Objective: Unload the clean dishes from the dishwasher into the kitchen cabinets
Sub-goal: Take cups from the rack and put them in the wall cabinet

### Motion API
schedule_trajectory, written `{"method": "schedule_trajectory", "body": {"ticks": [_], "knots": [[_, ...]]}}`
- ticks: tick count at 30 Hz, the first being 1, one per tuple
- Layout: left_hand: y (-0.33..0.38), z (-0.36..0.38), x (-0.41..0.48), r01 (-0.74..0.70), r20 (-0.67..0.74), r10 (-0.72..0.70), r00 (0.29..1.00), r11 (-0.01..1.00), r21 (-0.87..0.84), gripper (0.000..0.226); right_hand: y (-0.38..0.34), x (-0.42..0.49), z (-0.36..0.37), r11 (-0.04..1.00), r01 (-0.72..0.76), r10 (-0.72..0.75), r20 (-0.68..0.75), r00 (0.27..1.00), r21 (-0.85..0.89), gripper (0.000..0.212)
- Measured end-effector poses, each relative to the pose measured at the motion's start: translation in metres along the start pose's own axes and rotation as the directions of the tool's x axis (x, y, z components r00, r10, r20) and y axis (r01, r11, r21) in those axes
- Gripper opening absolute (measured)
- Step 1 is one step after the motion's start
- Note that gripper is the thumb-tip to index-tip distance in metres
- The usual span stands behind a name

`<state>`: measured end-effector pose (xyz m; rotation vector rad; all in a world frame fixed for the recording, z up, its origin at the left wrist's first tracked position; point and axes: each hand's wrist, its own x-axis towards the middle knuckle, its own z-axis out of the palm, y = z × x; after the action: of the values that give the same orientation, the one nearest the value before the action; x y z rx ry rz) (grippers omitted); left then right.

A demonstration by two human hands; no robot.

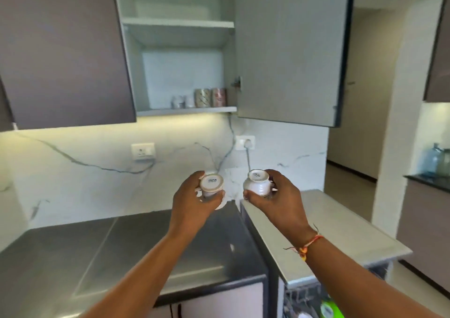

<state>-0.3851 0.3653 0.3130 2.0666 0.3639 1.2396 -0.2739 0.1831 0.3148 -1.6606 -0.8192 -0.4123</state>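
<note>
Open cabinet [180,79] up and far. Lower shelf [170,111] carries tumblers [210,97] at its right end. Left hand [192,203] curls round left cup [211,185] and right hand [277,201] round right cup [257,185], both bases facing the camera. The shelf lies straight above the left hand, which is likely nearer.

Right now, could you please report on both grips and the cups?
Left grip holds white cup, base up. Right grip holds second cup, likewise. Cabinet open; glasses on lower shelf.

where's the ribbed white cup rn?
Head view, just right of centre: the ribbed white cup is held base-up in the right hand, beside the plain cup in the left hand, below the open cabinet.
</note>
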Motion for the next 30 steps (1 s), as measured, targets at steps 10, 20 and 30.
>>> {"method": "schedule_trajectory", "body": {"ticks": [10,20,30], "knots": [[-0.062,-0.103,0.171,-0.126,-0.09,0.127,0.988,0.992,0.024,0.045,-0.076,0.141,0.153,0.99,0.136,-0.136,-0.004,0.991,0.043,0.048],[-0.094,-0.112,0.319,-0.206,-0.065,0.209,0.976,0.977,0.055,0.032,-0.094,0.266,0.226,0.967,0.197,-0.201,-0.005,0.98,-0.162,0.05],[-0.119,-0.073,0.448,-0.11,0.038,0.104,0.994,0.916,0.385,0.044,-0.084,0.403,0.277,0.918,0.179,-0.167,0.064,0.984,-0.355,0.051]]}}
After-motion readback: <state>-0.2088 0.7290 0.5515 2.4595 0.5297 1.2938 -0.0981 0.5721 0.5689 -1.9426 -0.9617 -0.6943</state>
